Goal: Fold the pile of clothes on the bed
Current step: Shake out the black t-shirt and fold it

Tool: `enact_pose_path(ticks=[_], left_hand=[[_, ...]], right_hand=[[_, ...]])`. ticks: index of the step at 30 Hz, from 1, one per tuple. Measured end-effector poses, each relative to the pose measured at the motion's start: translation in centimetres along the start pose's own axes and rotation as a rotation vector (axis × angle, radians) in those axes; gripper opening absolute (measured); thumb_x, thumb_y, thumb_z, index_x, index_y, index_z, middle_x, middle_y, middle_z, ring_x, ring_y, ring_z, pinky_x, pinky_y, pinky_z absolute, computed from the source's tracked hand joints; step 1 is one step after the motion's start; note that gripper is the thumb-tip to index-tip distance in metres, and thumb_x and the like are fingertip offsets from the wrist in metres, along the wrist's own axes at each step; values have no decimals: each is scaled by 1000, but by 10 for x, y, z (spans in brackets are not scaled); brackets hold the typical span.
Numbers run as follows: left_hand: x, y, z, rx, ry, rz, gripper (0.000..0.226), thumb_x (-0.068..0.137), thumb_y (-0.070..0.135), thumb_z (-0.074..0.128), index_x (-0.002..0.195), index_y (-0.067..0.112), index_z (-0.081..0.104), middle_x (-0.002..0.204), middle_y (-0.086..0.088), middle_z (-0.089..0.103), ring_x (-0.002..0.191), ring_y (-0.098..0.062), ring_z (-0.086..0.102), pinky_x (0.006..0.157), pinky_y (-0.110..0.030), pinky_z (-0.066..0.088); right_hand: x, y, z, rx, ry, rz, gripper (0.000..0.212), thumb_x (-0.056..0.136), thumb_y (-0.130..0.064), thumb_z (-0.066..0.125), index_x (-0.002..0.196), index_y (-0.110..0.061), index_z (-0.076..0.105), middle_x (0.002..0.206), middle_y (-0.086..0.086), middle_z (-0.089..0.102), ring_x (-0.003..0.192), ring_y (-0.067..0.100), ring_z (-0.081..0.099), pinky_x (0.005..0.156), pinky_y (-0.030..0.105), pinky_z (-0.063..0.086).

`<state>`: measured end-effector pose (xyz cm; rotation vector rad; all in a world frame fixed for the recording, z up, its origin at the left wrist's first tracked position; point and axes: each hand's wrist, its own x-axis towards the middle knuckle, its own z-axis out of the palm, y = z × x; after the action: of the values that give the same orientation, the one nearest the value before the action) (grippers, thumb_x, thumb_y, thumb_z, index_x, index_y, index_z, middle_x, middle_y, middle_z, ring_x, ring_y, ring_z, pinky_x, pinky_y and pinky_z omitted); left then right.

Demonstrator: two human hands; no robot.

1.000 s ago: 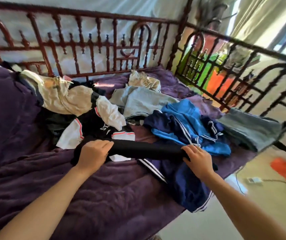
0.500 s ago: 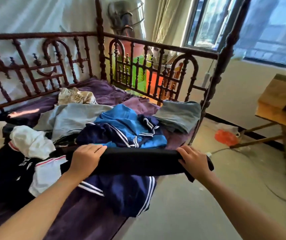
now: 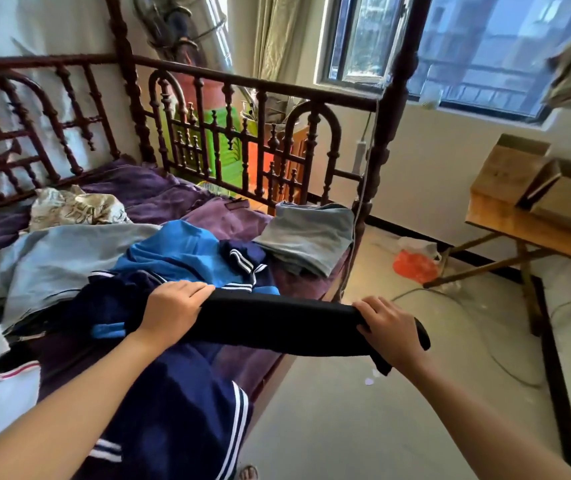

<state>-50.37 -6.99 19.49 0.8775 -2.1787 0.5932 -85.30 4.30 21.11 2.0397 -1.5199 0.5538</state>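
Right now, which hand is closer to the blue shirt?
Left. The left hand grips the black cloth just in front of the blue shirt; the right hand holds the other end, out over the floor.

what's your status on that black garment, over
Left hand, right hand gripping ends of folded black garment, held off the bed. Grey folded stack at far corner. Loose navy garment beneath left end.

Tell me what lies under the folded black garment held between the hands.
Under the black garment, gripped by the left hand and right hand, lie a navy striped garment, the purple blanket and, rightward, bare floor. Whatever sits directly behind the cloth is covered.
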Motion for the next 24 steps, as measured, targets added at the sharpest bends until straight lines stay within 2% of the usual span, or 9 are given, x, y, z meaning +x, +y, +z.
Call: enact_pose_path(ticks=[5,8,11,16,19,24], left_hand=[[31,-32,65,-25,-33,-6,31,69,9,46,79,9,75,75,-2,71,57,-21,66,53,-28,51],[51,-59,103,-42,-53,-48,32,69,8,45,79,10,75,74,-2,71,57,-21,66,53,-28,52],[73,-96,137,-68,-68,-72,32,68,8,44,77,10,75,73,-1,71,56,-21,66,52,-27,51],[120,-177,188,-59,-123,-77,31,68,12,45,76,12,75,72,-1,71,56,-21,66,53,-28,53],[150,-224,218,-16,-205,-77,35,66,13,42,76,15,75,72,1,71,57,-20,65,55,-29,52],[210,-288,274,18,-282,-191,39,63,17,35,71,16,74,66,0,70,54,-22,64,54,-31,51]], right_hand=[[42,38,44,7,-51,-7,28,71,-26,44,80,-12,67,70,0,65,56,20,64,41,21,44],[81,58,77,40,-56,-60,20,71,-25,45,89,-18,52,70,-1,64,57,18,63,42,20,43],[127,71,109,54,-72,-90,20,71,-25,45,89,-19,47,69,-2,64,56,17,62,43,19,41],[203,82,171,42,-104,-68,17,67,-22,53,77,-14,65,66,-1,61,54,18,60,42,20,43],[242,83,206,58,-156,-39,22,67,-26,51,75,-14,67,66,-2,61,55,17,61,44,21,44],[318,85,275,167,-226,153,18,62,-25,63,76,-15,69,68,-5,63,57,15,64,43,21,46]])
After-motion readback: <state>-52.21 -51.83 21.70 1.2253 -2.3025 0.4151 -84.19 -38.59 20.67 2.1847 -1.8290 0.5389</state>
